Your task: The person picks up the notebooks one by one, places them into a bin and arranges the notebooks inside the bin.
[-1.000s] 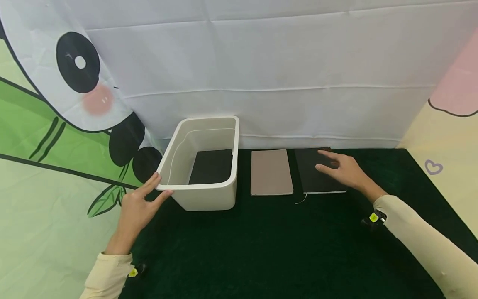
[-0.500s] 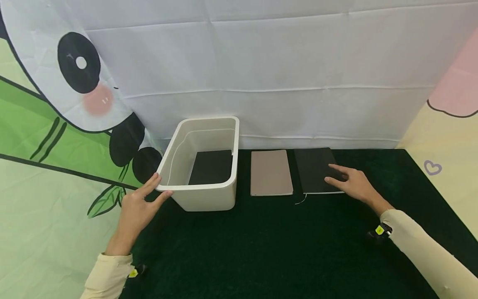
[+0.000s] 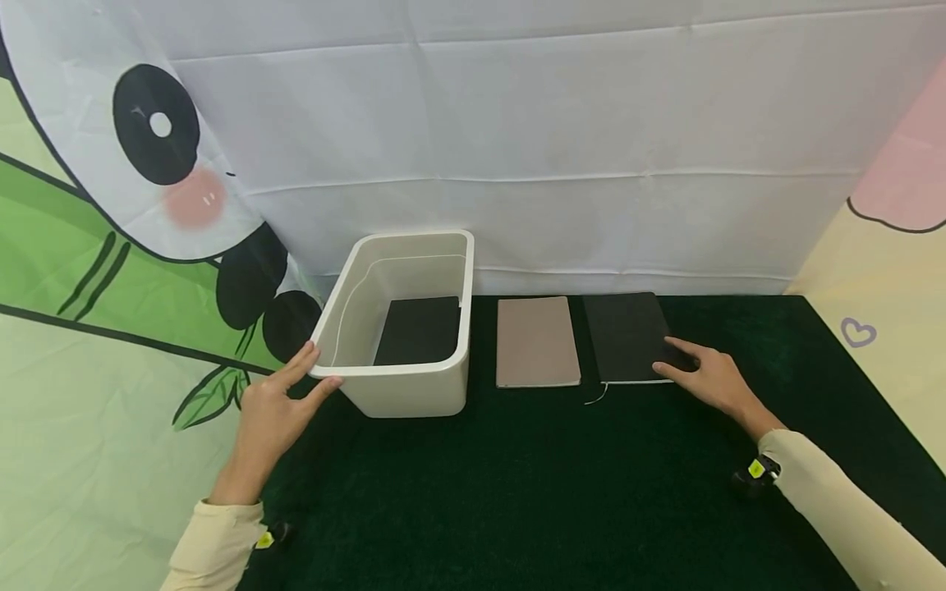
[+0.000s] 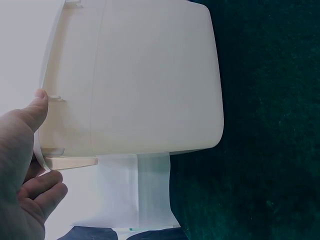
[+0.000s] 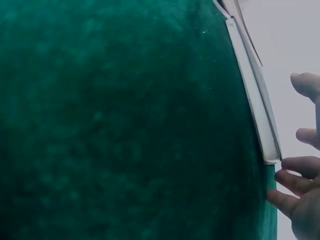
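My left hand [image 3: 277, 410] grips the front-left corner of a white plastic bin [image 3: 414, 394]. In the left wrist view its thumb lies on the rim and its other fingers bend at the corner. A dark, flat, notebook-like item [image 3: 420, 330] lies inside the bin. On the right, my right hand [image 3: 713, 377] is at the right side of a black notebook [image 3: 624, 341] with a pale ribbon. Its thumb and fingers are spread apart at the front-right corner. The right wrist view shows the fingertips close to the end of the notebook's white page edge [image 5: 252, 95].
A pinkish-taupe notebook [image 3: 537, 341] lies between the bin and the black notebook. Dark green cloth [image 3: 517, 492] covers the table. Behind it hangs a white fabric backdrop [image 3: 547, 164], with a printed cartoon panel [image 3: 111, 287] on the left.
My right hand has shifted right and toward me, from over the black notebook to its right edge. The left hand and the bin have stayed put.
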Available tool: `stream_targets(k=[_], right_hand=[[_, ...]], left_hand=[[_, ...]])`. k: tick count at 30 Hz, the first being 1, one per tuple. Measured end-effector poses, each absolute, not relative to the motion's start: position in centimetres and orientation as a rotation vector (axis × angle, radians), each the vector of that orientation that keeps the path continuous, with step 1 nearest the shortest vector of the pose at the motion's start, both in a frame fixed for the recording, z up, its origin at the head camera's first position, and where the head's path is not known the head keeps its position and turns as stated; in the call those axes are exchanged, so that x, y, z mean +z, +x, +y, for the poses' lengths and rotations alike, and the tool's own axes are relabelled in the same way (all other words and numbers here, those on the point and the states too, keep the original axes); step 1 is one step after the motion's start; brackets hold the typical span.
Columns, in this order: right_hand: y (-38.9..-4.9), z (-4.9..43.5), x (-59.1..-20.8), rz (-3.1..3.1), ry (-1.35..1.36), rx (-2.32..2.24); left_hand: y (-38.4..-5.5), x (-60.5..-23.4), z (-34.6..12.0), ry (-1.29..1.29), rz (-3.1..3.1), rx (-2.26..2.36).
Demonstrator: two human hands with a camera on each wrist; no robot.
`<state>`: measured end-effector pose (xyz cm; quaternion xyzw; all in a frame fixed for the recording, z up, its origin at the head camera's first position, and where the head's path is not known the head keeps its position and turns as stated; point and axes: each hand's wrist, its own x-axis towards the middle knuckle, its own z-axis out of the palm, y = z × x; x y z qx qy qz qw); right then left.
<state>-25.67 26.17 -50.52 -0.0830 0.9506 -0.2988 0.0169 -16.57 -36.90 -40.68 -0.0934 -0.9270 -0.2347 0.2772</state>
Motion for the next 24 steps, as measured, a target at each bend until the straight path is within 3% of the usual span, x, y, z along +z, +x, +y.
stream_targets(k=[24], right_hand=[[-25.4,24.9,-51.1,2.92,-0.145,-0.994]], left_hand=[[-16.7,-40.8,-37.1,-0.271,-2.448,-0.623]])
